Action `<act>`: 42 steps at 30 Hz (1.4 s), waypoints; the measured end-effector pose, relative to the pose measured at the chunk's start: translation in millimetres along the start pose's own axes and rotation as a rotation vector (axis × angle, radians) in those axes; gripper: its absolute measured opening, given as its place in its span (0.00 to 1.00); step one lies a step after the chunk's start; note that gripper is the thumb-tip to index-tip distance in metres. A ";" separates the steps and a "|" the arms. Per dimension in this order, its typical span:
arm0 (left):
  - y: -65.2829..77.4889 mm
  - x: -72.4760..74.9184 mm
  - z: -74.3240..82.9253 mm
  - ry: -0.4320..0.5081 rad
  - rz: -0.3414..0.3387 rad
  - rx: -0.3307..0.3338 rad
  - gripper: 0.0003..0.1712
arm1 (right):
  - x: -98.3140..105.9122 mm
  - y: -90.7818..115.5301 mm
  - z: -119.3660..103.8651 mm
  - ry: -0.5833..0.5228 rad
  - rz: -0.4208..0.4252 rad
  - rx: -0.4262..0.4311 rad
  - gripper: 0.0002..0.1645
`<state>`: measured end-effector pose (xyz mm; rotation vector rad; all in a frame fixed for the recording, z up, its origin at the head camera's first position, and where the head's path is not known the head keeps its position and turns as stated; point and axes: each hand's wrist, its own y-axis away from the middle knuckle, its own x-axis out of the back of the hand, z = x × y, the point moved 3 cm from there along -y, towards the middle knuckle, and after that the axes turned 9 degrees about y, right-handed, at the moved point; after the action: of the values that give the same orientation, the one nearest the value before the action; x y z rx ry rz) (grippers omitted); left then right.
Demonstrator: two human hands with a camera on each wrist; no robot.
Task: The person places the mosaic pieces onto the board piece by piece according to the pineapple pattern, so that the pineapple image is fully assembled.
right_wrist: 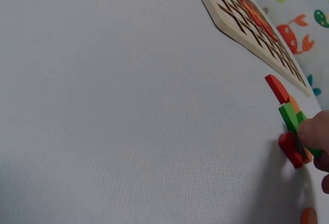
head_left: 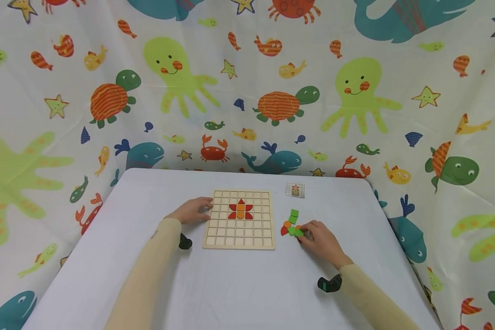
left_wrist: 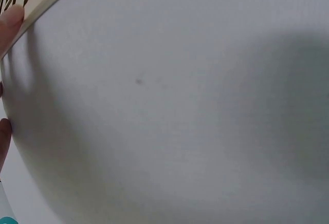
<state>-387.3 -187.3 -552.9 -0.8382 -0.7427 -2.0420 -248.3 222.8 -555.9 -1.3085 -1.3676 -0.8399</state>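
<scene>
A square wooden grid board point(head_left: 238, 241) lies on the table, with a red and orange flower-like pattern point(head_left: 241, 209) set in its upper middle cells. My left hand point(head_left: 193, 211) rests at the board's left edge, fingers loosely bent; one fingertip point(left_wrist: 10, 21) touches the rim in the left wrist view. To the right of the board is a small pile of loose green, red and orange tiles point(head_left: 291, 231). Over that pile, my right hand point(head_left: 323, 241) pinches a green tile point(right_wrist: 312, 151) between thumb and fingers. The far side of the tile is hidden by the fingers.
A small picture card point(head_left: 295, 190) with a printed grid lies beyond the tiles. A green tile point(head_left: 294, 215) sits at the back of the pile. White cloth covers the table point(head_left: 239, 288), and a sea-animal curtain point(head_left: 239, 91) hangs behind it.
</scene>
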 end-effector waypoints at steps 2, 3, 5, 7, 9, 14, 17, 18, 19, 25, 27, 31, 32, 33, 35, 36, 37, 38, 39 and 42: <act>0.2 0.7 1.2 0.001 0.000 0.001 0.29 | -0.2 -1.9 -0.3 -0.004 0.004 0.001 0.16; 0.3 1.0 1.7 -0.001 0.000 -0.003 0.29 | -0.2 -2.8 -0.6 -0.008 0.007 0.004 0.16; 0.6 1.7 2.5 -0.006 0.001 -0.010 0.29 | -0.1 -4.5 -1.6 -0.023 0.009 0.009 0.16; 0.6 1.8 2.9 -0.010 0.002 -0.014 0.29 | -0.9 -6.4 -2.7 -0.048 0.004 0.007 0.16; 0.4 1.8 2.8 -0.009 0.002 -0.015 0.29 | -1.6 -8.5 -5.1 -0.077 0.001 0.010 0.17; -0.6 1.3 2.3 0.004 0.000 -0.012 0.28 | -5.6 -14.6 -14.9 -0.093 0.003 0.019 0.19; -0.5 1.3 2.5 0.010 -0.001 -0.004 0.28 | -8.7 -18.2 -22.4 -0.088 0.004 0.023 0.20; -0.4 1.4 2.6 0.006 -0.001 -0.010 0.28 | -9.6 -19.3 -24.9 -0.089 0.006 0.025 0.20; -0.3 1.5 2.7 0.006 0.000 -0.010 0.28 | -10.4 -20.4 -27.6 -0.090 0.007 0.031 0.19; 0.5 1.8 2.8 -0.002 -0.002 -0.023 0.28 | -12.8 -26.7 -41.8 -0.107 0.026 0.091 0.15; 1.1 2.0 2.9 -0.007 -0.004 -0.025 0.28 | -13.7 -29.6 -46.9 -0.120 0.025 0.111 0.15; 2.6 2.7 4.1 -0.005 -0.005 -0.019 0.28 | -17.5 -37.5 -58.1 -0.146 0.002 0.124 0.16; 2.8 2.8 4.4 -0.004 -0.006 -0.018 0.28 | -18.8 -39.8 -61.2 -0.156 -0.003 0.122 0.16; 2.8 2.9 4.5 -0.003 -0.005 -0.019 0.28 | -20.0 -42.2 -64.6 -0.163 -0.007 0.121 0.16; 2.7 2.7 4.5 -0.001 -0.005 -0.016 0.28 | -23.0 -47.6 -71.8 -0.181 -0.012 0.132 0.16; 2.6 2.6 4.4 0.000 -0.005 -0.016 0.28 | -24.6 -50.3 -75.7 -0.186 -0.016 0.135 0.15; 2.2 2.5 4.2 0.000 -0.005 -0.019 0.28 | -26.3 -53.3 -80.0 -0.191 -0.022 0.135 0.15; 1.7 2.3 3.9 0.000 -0.004 -0.018 0.28 | -27.8 -56.3 -84.5 -0.196 -0.028 0.142 0.14; 1.7 2.2 3.6 -0.003 -0.003 -0.020 0.28 | -29.4 -59.5 -89.1 -0.198 -0.034 0.152 0.14; 1.3 2.8 3.8 0.001 -0.003 -0.007 0.28 | -35.1 -68.9 -102.3 -0.188 -0.066 0.166 0.14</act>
<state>-386.4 -186.4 -548.2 -0.8404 -0.7379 -2.0485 -298.8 105.0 -554.5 -1.2431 -1.6008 -0.6441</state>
